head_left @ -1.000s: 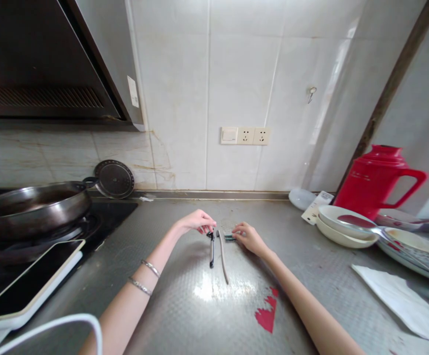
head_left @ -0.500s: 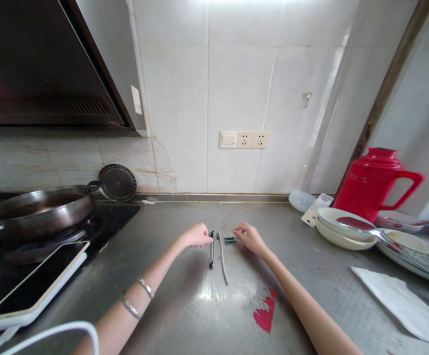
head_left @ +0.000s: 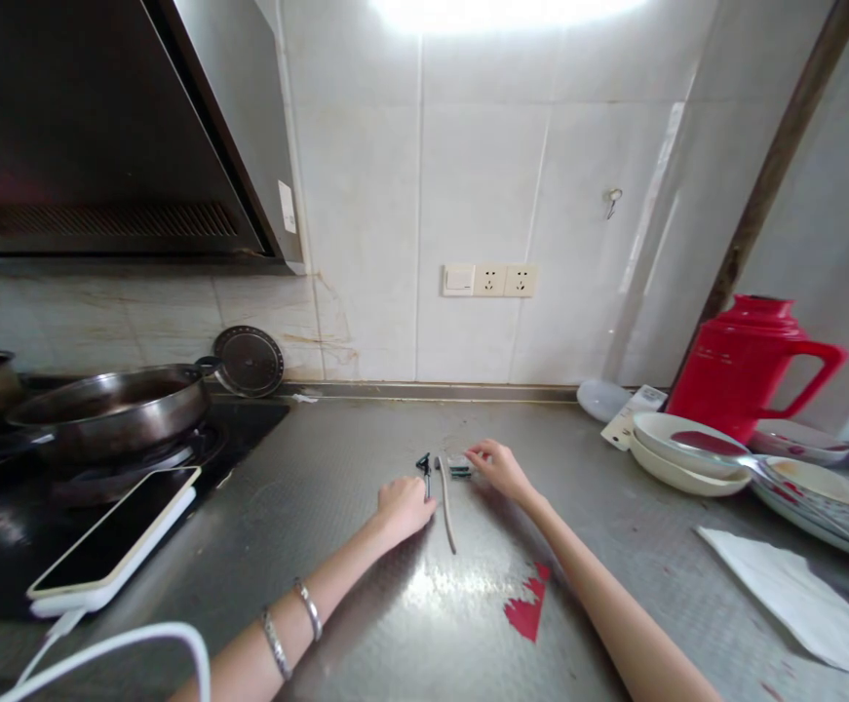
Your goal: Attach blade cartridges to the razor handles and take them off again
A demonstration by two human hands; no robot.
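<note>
On the metal counter (head_left: 351, 429), my left hand (head_left: 404, 509) is closed over the lower part of a thin dark tool (head_left: 424, 465), whose top end sticks out above the fingers. Just right of it lies a slim pale stick (head_left: 447, 507), slightly curved, touched by neither hand. My right hand (head_left: 495, 466) is beside a small green and clear piece (head_left: 460, 468), thumb and index finger close together at its right edge. Whether they grip it is too small to tell for certain.
A torn red piece (head_left: 530, 606) lies nearer me. Left are a phone (head_left: 117, 531) with a white cable (head_left: 138, 634) and a pan (head_left: 113, 419) on the stove. Right stand a red thermos (head_left: 742, 366), stacked bowls (head_left: 669, 463) and a white napkin (head_left: 796, 595).
My left hand has moved down along the dark tool, from its top end to its lower part. My right hand stays by the green piece. The view has shifted slightly.
</note>
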